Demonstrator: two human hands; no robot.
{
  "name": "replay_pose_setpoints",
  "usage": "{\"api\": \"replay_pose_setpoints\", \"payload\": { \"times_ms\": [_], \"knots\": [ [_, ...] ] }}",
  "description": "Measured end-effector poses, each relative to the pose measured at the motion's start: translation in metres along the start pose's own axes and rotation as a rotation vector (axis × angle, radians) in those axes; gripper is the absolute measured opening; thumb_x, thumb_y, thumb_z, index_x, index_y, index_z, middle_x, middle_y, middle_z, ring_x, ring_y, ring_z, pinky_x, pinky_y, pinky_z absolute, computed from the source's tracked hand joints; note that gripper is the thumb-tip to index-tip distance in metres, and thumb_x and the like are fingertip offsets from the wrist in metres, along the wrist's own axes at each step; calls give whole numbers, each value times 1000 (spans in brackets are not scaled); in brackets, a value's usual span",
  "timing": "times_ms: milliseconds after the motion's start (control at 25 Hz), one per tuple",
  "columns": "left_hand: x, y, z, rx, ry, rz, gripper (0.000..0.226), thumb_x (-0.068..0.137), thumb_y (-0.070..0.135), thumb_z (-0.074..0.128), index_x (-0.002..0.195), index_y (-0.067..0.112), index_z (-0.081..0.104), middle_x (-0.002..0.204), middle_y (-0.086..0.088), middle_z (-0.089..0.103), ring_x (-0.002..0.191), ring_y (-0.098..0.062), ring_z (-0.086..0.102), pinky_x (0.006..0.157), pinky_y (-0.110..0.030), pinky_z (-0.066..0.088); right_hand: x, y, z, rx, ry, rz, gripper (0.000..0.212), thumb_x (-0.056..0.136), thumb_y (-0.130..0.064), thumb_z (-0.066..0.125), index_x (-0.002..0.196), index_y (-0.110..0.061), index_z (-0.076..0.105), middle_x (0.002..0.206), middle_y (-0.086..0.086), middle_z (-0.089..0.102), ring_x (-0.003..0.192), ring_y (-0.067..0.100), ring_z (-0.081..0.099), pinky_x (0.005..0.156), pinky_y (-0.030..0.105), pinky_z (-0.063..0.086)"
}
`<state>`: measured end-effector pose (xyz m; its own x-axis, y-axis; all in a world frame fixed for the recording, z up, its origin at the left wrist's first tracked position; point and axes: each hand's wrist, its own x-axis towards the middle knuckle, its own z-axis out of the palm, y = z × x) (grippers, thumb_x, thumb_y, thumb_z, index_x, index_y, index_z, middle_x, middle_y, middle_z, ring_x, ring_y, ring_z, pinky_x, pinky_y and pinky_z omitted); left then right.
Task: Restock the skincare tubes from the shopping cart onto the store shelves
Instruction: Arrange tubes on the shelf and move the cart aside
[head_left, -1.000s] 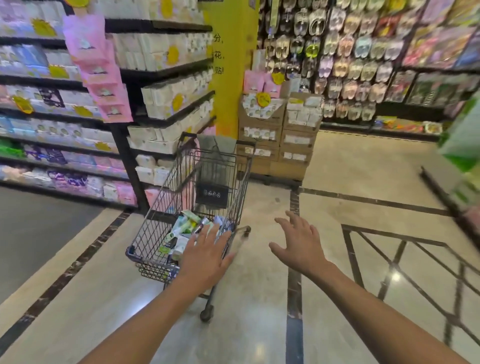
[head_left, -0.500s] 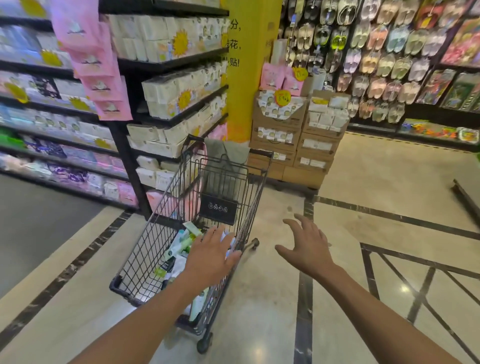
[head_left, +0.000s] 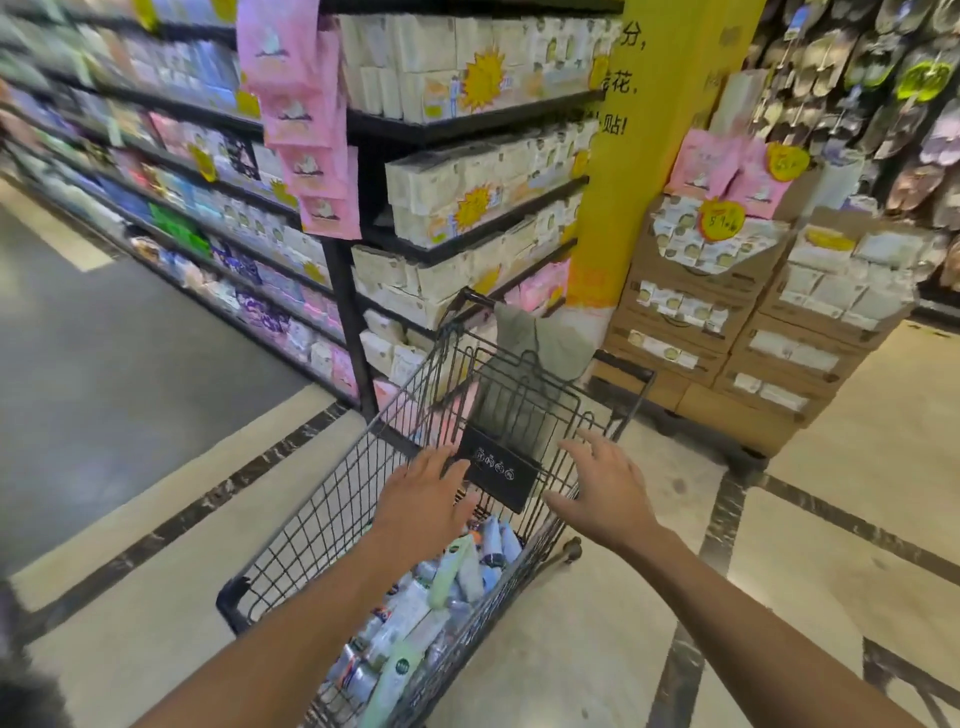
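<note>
Shelving (head_left: 457, 130) fills the left of what we see, black tiers loaded with pale boxed packs, and strips of pink packets (head_left: 306, 119) hang at its corner. To the right a yellow pillar (head_left: 644, 156) rises beside stacked cardboard display cartons (head_left: 727, 322). On the polished floor in front of us stands the black wire shopping cart (head_left: 311, 530), its far end close to the shelving, with a grey-green cloth (head_left: 540, 338) draped over its far rim. The skincare tubes (head_left: 415, 613) lie heaped in the cart's basket, white, pale green and blue, none lifted out. Our left hand (head_left: 421, 499) reaches over the basket, fingers spread and holding nothing, its fingertips at the black placard (head_left: 498, 467). Our right hand (head_left: 602, 488) hovers just beside the cart's right rim, also wide and empty.
</note>
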<state>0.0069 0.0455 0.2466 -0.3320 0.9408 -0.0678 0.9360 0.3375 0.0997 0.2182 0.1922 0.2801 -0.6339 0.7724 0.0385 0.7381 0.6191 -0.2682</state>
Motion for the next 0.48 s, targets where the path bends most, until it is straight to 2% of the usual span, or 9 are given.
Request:
{"api": "replay_pose_setpoints", "payload": {
  "times_ms": [240,400,480],
  "knots": [
    [33,-36,26,-72,-56,-154,65,104,61,25,159,28,27,172,-5,13,158,-29,11,124,-54,24,91,-14,42,-33,-157,-187,78,81,-64,60,149,-35,38,158,-1,34,146,23,31,118,48,28],
    [44,-69,53,-97,-90,-225,66,104,59,31,160,25,27,172,-5,13,158,-29,12,124,-53,24,140,-35,83,-47,-292,-266,80,81,-65,57,152,-35,35,162,1,30,149,25,27,120,49,28],
    [51,-86,67,-124,-140,-252,71,100,63,23,159,25,29,172,-7,14,158,-31,14,122,-54,27,164,-47,105,-63,-348,-302,82,82,-66,57,154,-34,33,163,2,27,150,26,25,120,50,28]
  ]
}}
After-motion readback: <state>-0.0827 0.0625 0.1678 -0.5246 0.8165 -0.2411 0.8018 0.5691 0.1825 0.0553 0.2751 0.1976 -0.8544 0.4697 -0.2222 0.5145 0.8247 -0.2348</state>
